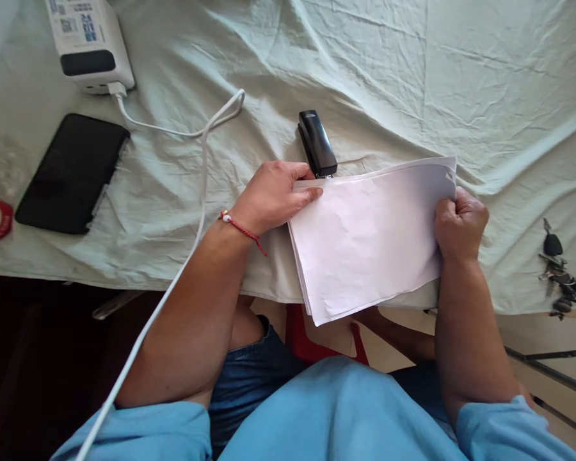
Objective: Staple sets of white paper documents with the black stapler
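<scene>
A stack of white paper sheets (pixel 369 237) is held between my two hands, its lower part reaching past the table's front edge. At the stack's upper left corner, my left hand (pixel 281 192) pinches the sheets, thumb on top and fingers behind. My right hand (pixel 461 224) is closed on the right edge, where the top corner curls up. A black stapler (pixel 317 144) lies on the cloth just beyond the stack, its near end at the top edge of the paper, close to my left fingertips. Whether it touches the paper I cannot tell.
A pale green cloth (pixel 388 83) covers the table. To the left are a white power bank (pixel 93 45), a black phone (pixel 72 173) and a red band (pixel 4 221). A white cable (pixel 204 160) runs across my left forearm. Keys (pixel 561 275) lie near the right edge.
</scene>
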A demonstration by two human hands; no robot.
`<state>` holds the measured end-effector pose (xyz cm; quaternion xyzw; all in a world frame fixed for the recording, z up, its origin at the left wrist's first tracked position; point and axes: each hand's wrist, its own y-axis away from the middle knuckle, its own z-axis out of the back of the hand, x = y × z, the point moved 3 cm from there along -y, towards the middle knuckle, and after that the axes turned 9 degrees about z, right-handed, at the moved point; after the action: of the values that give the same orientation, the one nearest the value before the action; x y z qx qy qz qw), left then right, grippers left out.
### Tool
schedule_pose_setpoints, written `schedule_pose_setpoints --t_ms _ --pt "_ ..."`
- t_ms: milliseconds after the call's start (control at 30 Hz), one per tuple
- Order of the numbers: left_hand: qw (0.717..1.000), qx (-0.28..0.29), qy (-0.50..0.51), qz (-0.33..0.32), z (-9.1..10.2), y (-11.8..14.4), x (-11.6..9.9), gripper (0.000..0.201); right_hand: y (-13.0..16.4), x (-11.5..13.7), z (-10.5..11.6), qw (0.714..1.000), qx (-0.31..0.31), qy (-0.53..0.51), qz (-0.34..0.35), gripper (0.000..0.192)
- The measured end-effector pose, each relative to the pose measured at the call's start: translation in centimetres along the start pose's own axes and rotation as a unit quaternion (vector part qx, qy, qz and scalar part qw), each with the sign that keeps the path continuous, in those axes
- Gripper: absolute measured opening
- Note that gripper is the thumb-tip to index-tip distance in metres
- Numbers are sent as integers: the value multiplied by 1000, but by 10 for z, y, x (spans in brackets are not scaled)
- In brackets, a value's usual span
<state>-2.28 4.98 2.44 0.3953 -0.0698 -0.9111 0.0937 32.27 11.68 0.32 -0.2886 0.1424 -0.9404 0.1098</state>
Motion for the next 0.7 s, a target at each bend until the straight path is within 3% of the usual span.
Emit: schedule_pose_setpoints --t_ms 100,233,567,700 --pt "1000 -6 13 -4 0 4 3 16 -1 -1 0 1000 -3 -1 5 17" --pt "997 -35 62 5 2 9 9 39 -1 -2 0 1000 -10 -5 12 18" --pt "993 -115 8 18 -9 7 11 12 0 -4 2 1000 -12 -13 11 18" --pt "988 -151 13 37 -5 9 2 17 0 -1 2 1000 -11 -25 9 18"
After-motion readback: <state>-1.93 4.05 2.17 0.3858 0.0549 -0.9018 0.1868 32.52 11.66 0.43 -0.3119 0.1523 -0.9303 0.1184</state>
